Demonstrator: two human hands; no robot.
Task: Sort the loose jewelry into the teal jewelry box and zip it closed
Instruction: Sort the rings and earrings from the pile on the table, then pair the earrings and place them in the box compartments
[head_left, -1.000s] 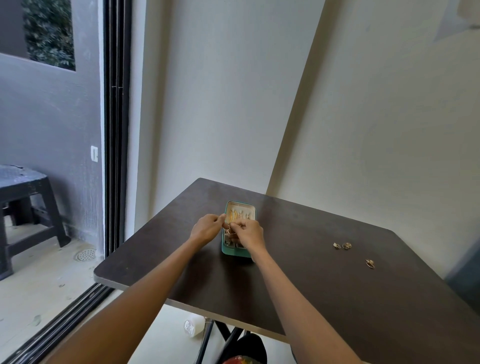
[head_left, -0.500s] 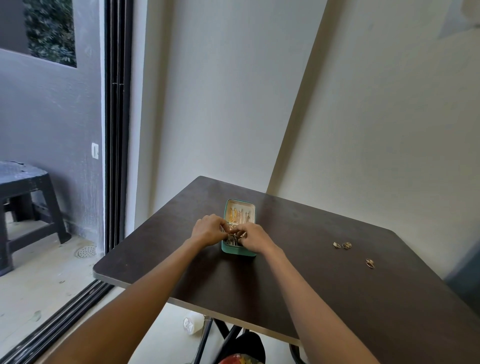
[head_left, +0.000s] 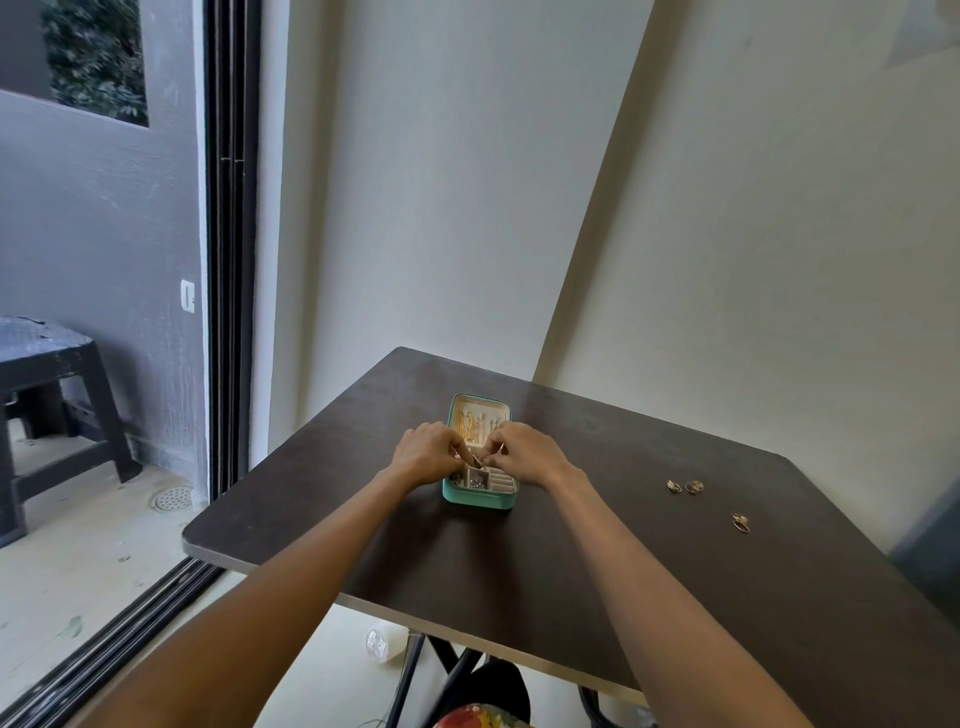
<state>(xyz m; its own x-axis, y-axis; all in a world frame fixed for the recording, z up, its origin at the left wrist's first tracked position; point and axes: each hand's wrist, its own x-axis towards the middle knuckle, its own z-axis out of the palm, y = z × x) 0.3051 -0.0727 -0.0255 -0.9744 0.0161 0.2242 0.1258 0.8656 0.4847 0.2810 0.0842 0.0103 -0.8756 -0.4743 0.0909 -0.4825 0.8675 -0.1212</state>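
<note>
both hands (head_left: 524, 452) pinch small piece (head_left: 477, 460) over open teal box (head_left: 480, 499) w/ gold jewelry (head_left: 466, 425).

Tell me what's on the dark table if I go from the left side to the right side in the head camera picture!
left hand → teal jewelry box → right hand → pair of gold earrings → last gold piece. Both hands pinch a small jewelry piece over the box.

No readable text, labels or numbers anywhere. The white bottle (head_left: 382, 644) under the table, lower centre, has markings too blurred to read.
</note>
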